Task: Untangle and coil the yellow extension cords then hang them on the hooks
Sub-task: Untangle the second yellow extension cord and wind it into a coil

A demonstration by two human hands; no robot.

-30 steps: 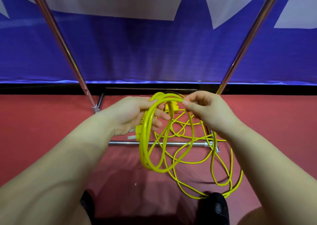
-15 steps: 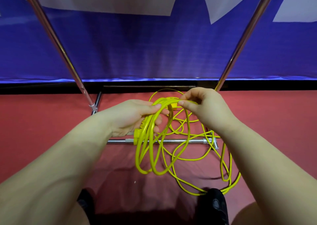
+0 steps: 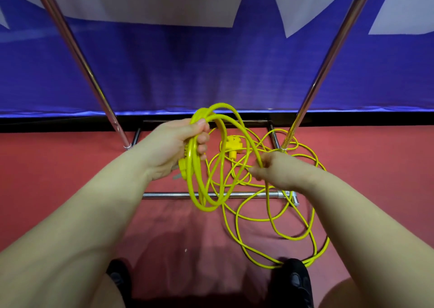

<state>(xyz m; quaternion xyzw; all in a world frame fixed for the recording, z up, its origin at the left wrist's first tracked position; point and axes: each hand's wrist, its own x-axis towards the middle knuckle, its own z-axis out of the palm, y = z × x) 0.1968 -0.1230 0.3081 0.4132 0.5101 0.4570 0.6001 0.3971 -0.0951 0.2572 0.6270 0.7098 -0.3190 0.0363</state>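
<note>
between both hands (image 3: 173,148): yellow cord (image 3: 212,157).

I can't read any text here. The blue banner (image 3: 211,73) carries big white shapes, cropped by the frame's top edge, and I can't make out letters. There's a small mark on the yellow plug (image 3: 232,143), too small to tell.

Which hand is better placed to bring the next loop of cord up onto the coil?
Right. The right hand already pinches the free strand running down to the loose cord on the floor. The left hand is wrapped round the coil, so it cannot let go.
</note>
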